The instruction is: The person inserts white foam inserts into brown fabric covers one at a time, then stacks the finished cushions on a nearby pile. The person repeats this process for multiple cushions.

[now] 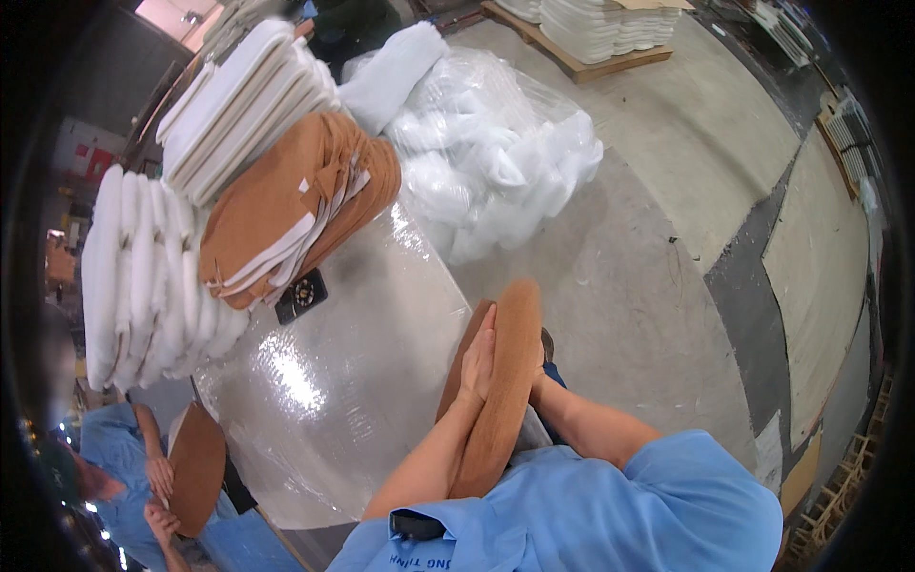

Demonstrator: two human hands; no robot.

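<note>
Here's the plastic-wrapped surface point(381, 334), with brown fabric covers point(276, 200) heaped along its far edge. By its right edge, a brown cushion point(505, 391) is held before the blue shirt point(610, 505)! The left hand point(479, 357) presses flat along it, fingers straight; the right hand point(537, 379) is mostly hidden, its grip impossible to tell. A black phone point(301, 296) lies beside the covers.

Left grip point(478, 360) flat, right grip point(539, 381) mostly hidden
</note>
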